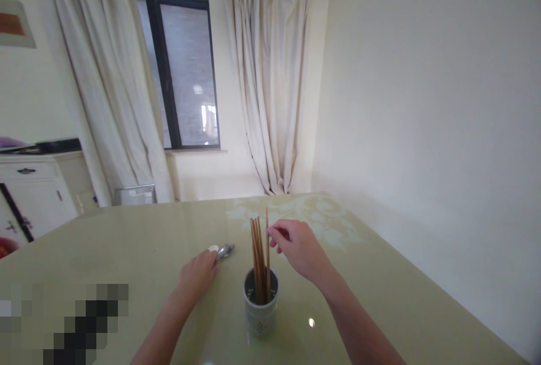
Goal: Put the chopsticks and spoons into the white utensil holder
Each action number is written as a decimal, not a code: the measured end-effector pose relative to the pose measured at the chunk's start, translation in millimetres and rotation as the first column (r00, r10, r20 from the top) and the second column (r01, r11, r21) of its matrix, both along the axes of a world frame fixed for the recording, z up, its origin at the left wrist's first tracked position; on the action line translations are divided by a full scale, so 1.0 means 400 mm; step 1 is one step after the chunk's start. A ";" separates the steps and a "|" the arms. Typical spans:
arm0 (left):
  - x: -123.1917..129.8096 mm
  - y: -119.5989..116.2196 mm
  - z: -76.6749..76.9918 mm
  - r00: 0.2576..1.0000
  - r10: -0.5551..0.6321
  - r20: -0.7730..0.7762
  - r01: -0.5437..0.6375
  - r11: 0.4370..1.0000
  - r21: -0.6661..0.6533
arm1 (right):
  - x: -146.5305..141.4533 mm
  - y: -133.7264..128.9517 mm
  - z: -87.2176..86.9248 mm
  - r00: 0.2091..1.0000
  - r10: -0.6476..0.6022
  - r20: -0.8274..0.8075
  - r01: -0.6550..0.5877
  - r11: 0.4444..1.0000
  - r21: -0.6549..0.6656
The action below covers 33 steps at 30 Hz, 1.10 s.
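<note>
A pale ceramic chopstick holder (261, 318) stands upright on the table in front of me, with several brown wooden chopsticks (256, 252) leaning in it. My right hand (296, 245) pinches one chopstick (267, 258) near its upper part. That chopstick stands almost vertical, its lower end inside the holder and its tip rising above the others. To the left of the holder, my left hand (198, 274) rests on the table, closed around metal spoons (226, 251) whose shiny ends stick out past the fingers. A small white rounded piece shows beside them; its kind is unclear.
The glossy pale green table (139, 252) stretches to the far wall and meets a white wall (431, 128) on the right. Behind it are curtains (270, 72) and a window (190, 72). A white cabinet (38, 190) stands at left. A blurred patch covers the lower left corner.
</note>
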State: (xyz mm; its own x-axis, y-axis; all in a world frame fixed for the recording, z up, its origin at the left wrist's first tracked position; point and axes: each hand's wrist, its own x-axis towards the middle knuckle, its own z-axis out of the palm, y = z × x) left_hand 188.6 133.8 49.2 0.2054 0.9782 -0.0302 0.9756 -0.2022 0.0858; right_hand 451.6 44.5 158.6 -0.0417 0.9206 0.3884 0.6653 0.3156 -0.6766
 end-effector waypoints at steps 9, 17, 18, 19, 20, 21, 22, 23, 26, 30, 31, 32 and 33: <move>0.013 -0.002 -0.009 0.997 0.030 0.068 -0.025 0.997 -0.079 | -0.002 0.004 -0.005 0.999 -0.010 0.033 0.010 1.000 0.004; 0.009 0.003 0.087 0.810 -0.079 0.581 0.067 0.997 0.042 | -0.012 -0.011 0.010 1.000 -0.015 -0.024 0.015 0.999 0.028; 0.011 -0.007 0.113 0.725 -0.120 0.678 0.102 0.993 0.067 | -0.016 -0.013 0.011 0.999 -0.003 -0.050 0.005 0.999 0.039; 0.015 -0.022 0.140 0.641 -0.166 0.750 0.142 0.985 0.097 | -0.022 -0.016 0.011 0.996 0.014 -0.083 -0.010 0.998 0.055; 0.023 -0.041 0.166 0.570 -0.215 0.793 0.185 0.974 0.131 | -0.029 -0.019 0.012 0.992 0.036 -0.120 -0.027 0.997 0.072; 0.033 -0.063 0.191 0.527 -0.261 0.809 0.225 0.961 0.164 | -0.036 -0.023 0.013 0.986 0.061 -0.153 -0.047 0.995 0.090; 0.045 -0.086 0.214 0.504 -0.303 0.809 0.265 0.945 0.190 | -0.042 -0.027 0.014 0.980 0.086 -0.178 -0.067 0.992 0.108; 0.058 -0.108 0.234 0.490 -0.338 0.803 0.299 0.931 0.209 | -0.048 -0.032 0.017 0.974 0.106 -0.199 -0.082 0.989 0.125; 0.091 -0.155 0.270 0.471 -0.392 0.790 0.368 0.901 0.228 | -0.056 -0.048 0.030 0.961 0.140 -0.237 -0.101 0.980 0.171; 0.078 -0.137 0.248 0.575 -0.371 0.729 0.371 0.913 0.171 | -0.039 -0.066 0.055 0.955 0.132 -0.267 -0.073 0.973 0.218; 0.064 -0.121 0.230 0.671 -0.338 0.660 0.341 0.931 0.130 | -0.032 -0.068 0.059 0.956 0.121 -0.266 -0.062 0.974 0.219; 0.048 -0.104 0.208 0.781 -0.287 0.555 0.292 0.953 0.082 | -0.025 -0.070 0.062 0.960 0.109 -0.259 -0.053 0.976 0.213; 0.031 -0.087 0.183 0.889 -0.213 0.404 0.219 0.975 0.033 | -0.019 -0.070 0.063 0.965 0.097 -0.245 -0.048 0.978 0.201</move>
